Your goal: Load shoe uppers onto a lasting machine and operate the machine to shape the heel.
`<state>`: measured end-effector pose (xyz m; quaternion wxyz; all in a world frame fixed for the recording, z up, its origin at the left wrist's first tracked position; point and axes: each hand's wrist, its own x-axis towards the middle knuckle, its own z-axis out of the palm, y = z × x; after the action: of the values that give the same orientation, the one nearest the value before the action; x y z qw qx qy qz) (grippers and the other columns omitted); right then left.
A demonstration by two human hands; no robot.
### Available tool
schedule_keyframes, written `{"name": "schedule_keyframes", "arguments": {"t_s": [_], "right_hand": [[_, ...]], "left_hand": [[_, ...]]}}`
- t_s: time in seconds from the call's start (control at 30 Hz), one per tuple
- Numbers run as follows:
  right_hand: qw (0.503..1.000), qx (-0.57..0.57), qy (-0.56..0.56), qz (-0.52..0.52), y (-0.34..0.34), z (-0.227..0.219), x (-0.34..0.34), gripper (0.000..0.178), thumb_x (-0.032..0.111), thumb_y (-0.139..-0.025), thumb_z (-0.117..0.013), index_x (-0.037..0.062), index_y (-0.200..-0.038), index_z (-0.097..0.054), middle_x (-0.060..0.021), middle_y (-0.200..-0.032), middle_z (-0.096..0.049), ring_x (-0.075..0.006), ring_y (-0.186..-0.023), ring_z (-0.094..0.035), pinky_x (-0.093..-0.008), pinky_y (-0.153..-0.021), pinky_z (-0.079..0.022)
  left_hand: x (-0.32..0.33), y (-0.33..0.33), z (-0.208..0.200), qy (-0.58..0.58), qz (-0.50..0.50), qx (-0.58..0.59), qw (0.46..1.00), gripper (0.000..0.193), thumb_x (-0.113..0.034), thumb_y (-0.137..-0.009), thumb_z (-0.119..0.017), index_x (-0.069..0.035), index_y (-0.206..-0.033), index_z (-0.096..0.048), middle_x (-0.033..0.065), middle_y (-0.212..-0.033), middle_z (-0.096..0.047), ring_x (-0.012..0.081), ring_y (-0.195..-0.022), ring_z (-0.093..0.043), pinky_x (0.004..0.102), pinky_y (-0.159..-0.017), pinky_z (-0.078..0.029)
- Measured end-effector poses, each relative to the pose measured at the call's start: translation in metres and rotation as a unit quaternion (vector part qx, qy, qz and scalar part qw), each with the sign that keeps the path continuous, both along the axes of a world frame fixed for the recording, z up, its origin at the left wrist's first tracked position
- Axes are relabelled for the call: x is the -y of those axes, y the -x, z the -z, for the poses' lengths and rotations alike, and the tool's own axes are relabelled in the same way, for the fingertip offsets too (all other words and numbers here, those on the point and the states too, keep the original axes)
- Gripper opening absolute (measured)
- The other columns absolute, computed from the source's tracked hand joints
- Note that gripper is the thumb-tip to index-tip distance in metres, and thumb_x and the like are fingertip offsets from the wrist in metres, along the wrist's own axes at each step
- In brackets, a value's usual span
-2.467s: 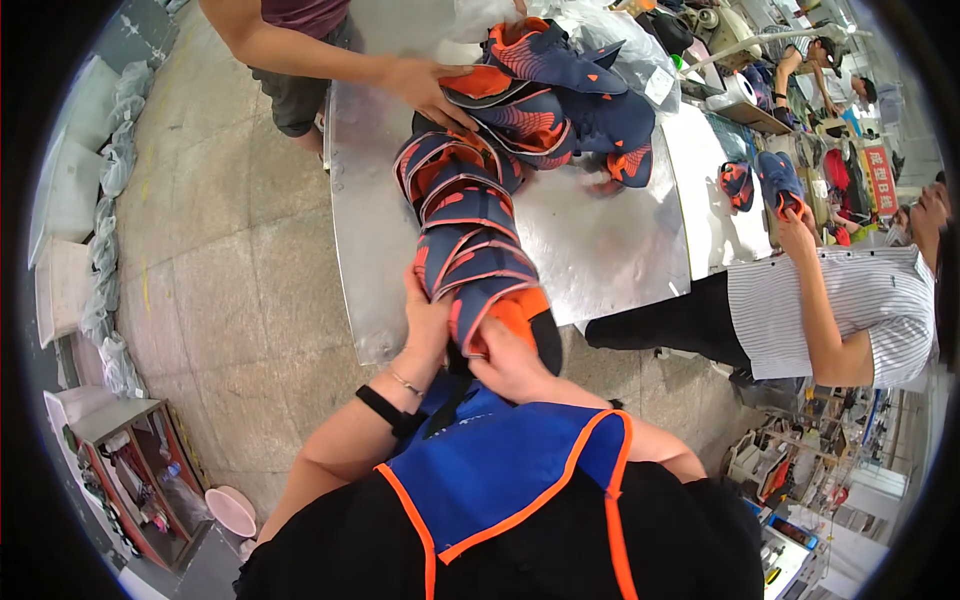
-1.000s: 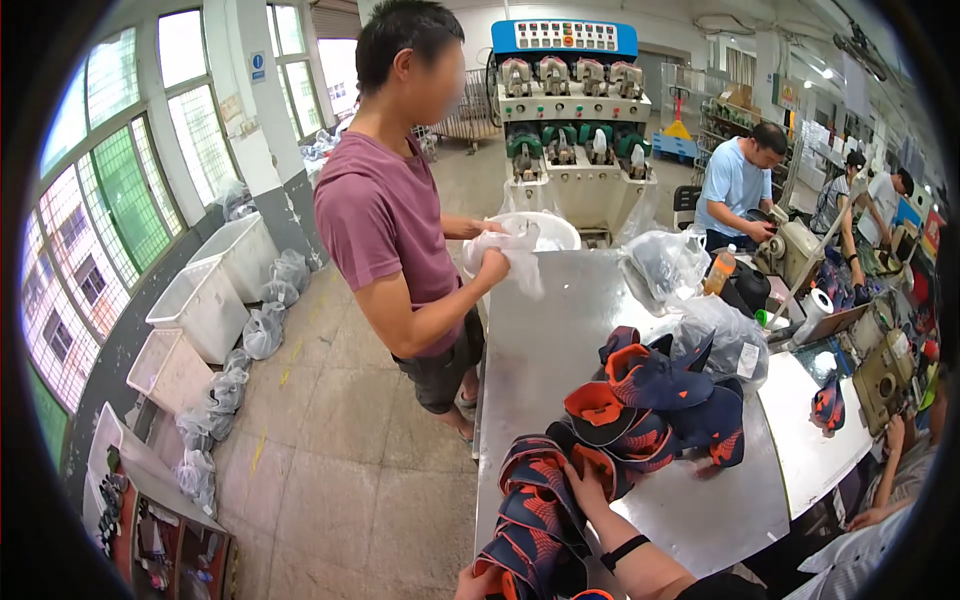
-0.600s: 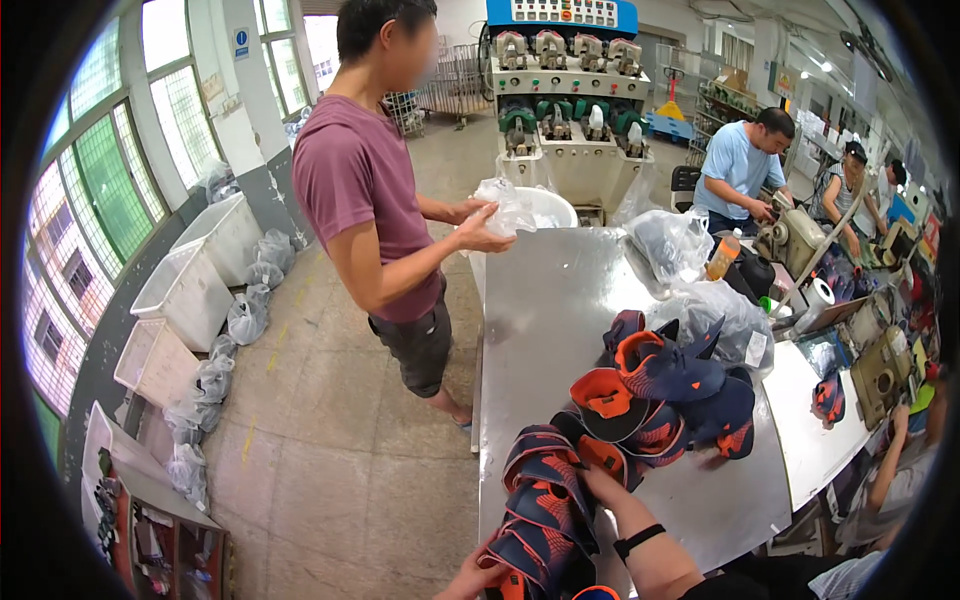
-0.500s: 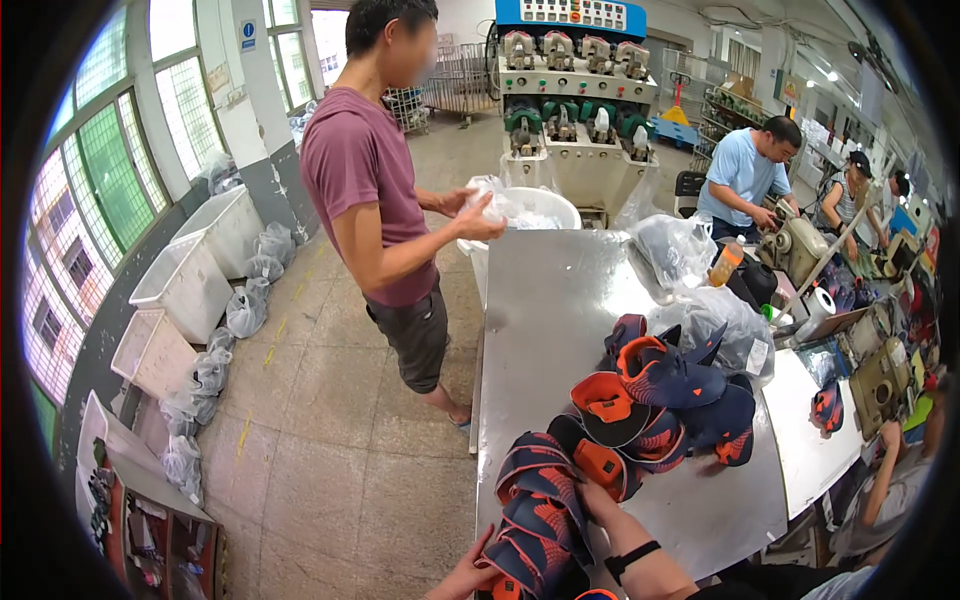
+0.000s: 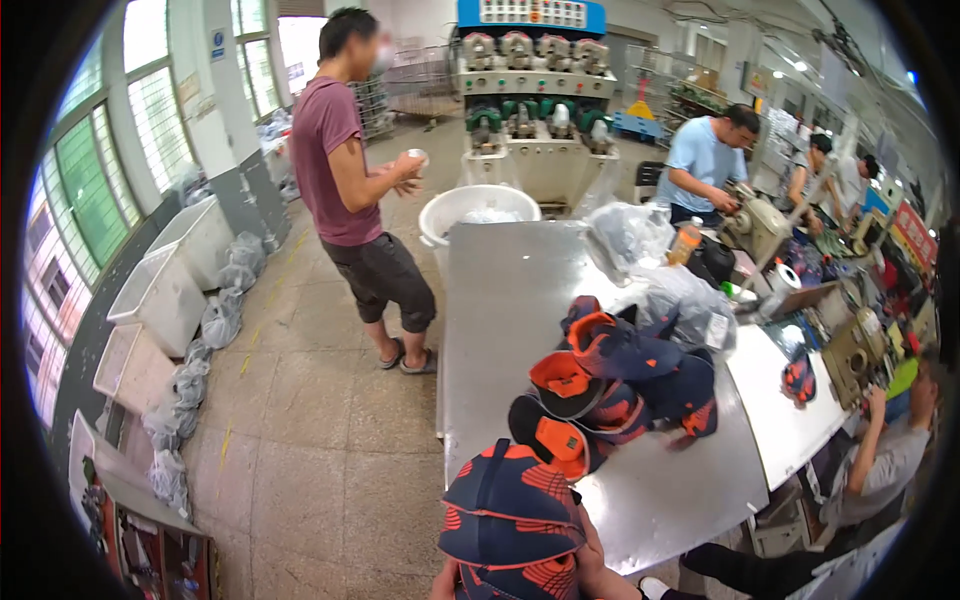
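Looking down the long grey steel worktop (image 5: 510, 290), found its left edge running straight beside a broad stretch of tiled floor (image 5: 300, 440), open except for a person in a maroon shirt (image 5: 340, 150) standing near the far corner. Found the far half of the metal bare; saw the right edge closed in by a lower white worktop (image 5: 775, 390) and machines beyond.

Noted the stack of navy shoe uppers with orange stripes (image 5: 510, 515) at the near edge, at the very bottom of the view, standing between both arms. Made out only a sliver of the left hand (image 5: 441, 588) at the stack's lower left, and the right hand (image 5: 590, 555) pressed along its right side, touching the fabric. Could not tell how far either grip was closed, with the fingers hidden behind the stack.

Saw, just beyond the stack, a loose pile of navy and orange shoe uppers (image 5: 620, 380) lying on the metal, its nearest piece almost touching the stack's top.

Counted the containers: a round white plastic tub (image 5: 470, 205) at the worktop's far end, something pale and crumpled inside; clear plastic bags (image 5: 625, 230) slumped at the far right, contents unclear; two white rectangular bins (image 5: 165, 290) against the left wall, insides not visible, with tied clear bags along the floor beside them.
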<state>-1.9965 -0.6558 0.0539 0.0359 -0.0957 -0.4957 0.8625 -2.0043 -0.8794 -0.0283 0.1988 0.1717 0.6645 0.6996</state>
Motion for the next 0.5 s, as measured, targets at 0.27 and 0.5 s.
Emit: {"name": "schedule_keyframes", "arguments": {"t_s": [0.27,0.5], "right_hand": [[0.962,-0.170,-0.214,0.015,-0.090,-0.024,0.013,0.068,0.016,-0.091,-0.046,-0.0004,-0.152,-0.020,-0.0167,-0.156,-0.028,-0.0249,-0.144,-0.026,-0.0346,-0.117,-0.018],[0.940,-0.159,-0.212,0.215,-0.260,-0.025,0.065,0.066,0.017,-0.094,-0.049,-0.0010,-0.151,-0.022,-0.0176,-0.153,-0.033,-0.0249,-0.141,-0.034,-0.0345,-0.115,-0.024]], "left_hand": [[-0.050,-0.012,-0.004,0.012,0.415,-0.088,0.905,0.078,-0.019,-0.083,-0.076,-0.003,-0.144,-0.030,0.0154,-0.140,-0.045,0.0259,-0.123,-0.050,0.0390,-0.102,-0.041],[-0.020,-0.144,-0.017,-0.007,0.480,-0.172,0.860,0.067,-0.017,-0.083,-0.075,-0.001,-0.137,-0.040,0.0140,-0.132,-0.053,0.0236,-0.116,-0.056,0.0360,-0.097,-0.045]]}}
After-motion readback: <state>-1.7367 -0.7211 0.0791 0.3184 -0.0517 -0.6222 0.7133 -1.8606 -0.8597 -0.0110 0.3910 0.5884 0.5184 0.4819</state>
